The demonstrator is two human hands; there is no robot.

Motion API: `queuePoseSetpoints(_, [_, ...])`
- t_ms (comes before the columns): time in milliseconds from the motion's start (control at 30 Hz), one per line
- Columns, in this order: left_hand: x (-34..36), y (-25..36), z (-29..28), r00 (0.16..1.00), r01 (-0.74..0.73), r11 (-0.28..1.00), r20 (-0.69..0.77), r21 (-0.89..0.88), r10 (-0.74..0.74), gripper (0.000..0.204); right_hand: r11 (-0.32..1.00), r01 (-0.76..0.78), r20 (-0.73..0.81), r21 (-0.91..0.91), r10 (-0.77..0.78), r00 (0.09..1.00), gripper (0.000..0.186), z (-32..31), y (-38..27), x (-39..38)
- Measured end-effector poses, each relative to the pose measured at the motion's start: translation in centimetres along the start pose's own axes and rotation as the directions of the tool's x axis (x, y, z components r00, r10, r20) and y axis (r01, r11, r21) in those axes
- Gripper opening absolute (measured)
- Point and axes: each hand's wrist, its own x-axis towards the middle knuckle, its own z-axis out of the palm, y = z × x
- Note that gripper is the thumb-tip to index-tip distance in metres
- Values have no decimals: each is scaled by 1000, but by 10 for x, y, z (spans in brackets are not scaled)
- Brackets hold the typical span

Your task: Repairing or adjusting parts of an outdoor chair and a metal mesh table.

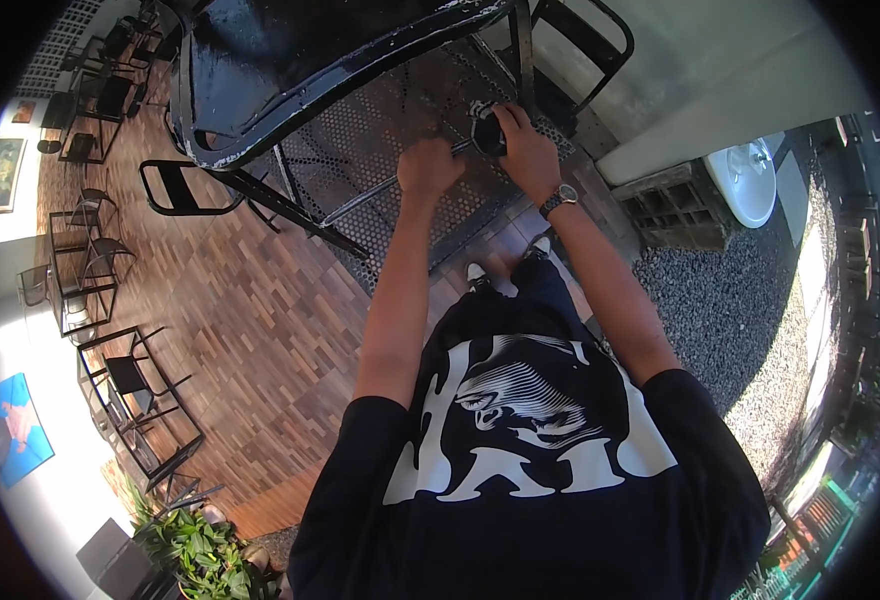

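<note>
Our left hand is clenched around a thin grey metal bar and our right hand grips a dark, crumpled cloth-like bundle near the chipped black tabletop.

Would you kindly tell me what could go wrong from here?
The left hand is closed around the bar, so its grip might slip. The right hand, holding a dark bundle, is near a table leg and might knock it.
</note>
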Motion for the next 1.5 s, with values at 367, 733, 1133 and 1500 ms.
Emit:
queuePoseSetpoints(367, [-3, 3, -2, 999, 38, 999, 4, 24, -39, 36, 999, -9, 43, -41, 11, 999, 70, -8, 3, 1])
queuePoseSetpoints(733, [-4, 6, -3, 997, 80, 997, 0, 16, -80, 32, 991, 134, 30, 10, -135, 990, 66, -7, 11, 1])
queuePoseSetpoints(1133, [-5, 12, 7, 980, 182, 982, -89, 46, -177, 27, 977, 177, 75, 118, -187, 980, 72, -7, 25, 6])
queuePoseSetpoints(1500, [4, 25, 8, 935, 348, 934, -97, 83, -340, 34, 953, 285, 63, 105, -292, 954, 69, 0, 35, 10])
